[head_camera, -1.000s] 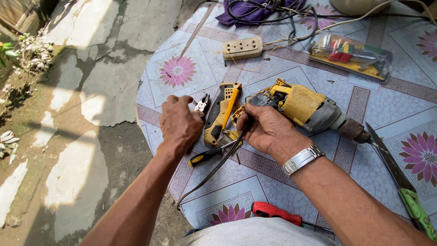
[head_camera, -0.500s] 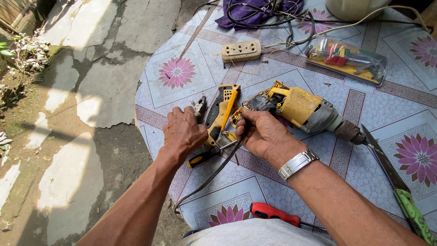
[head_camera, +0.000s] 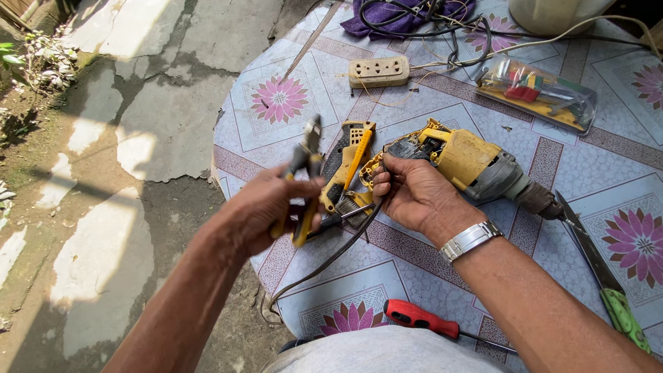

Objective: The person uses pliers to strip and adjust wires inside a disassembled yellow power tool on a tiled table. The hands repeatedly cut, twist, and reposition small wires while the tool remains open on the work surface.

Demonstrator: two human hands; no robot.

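Pliers (head_camera: 304, 181) with yellow grips are up off the table, jaws pointing toward twelve o'clock and blurred, the handles wrapped in the left hand (head_camera: 266, 214). At three o'clock from them lies the yellow and grey power drill (head_camera: 469, 164), on its side on the table, its housing opened at the handle end, chuck aimed toward four o'clock. The right hand (head_camera: 414, 197) grips that opened end. The loose yellow and black shell half (head_camera: 349, 162) lies between pliers and drill, and a black cord (head_camera: 324, 262) trails off toward seven o'clock.
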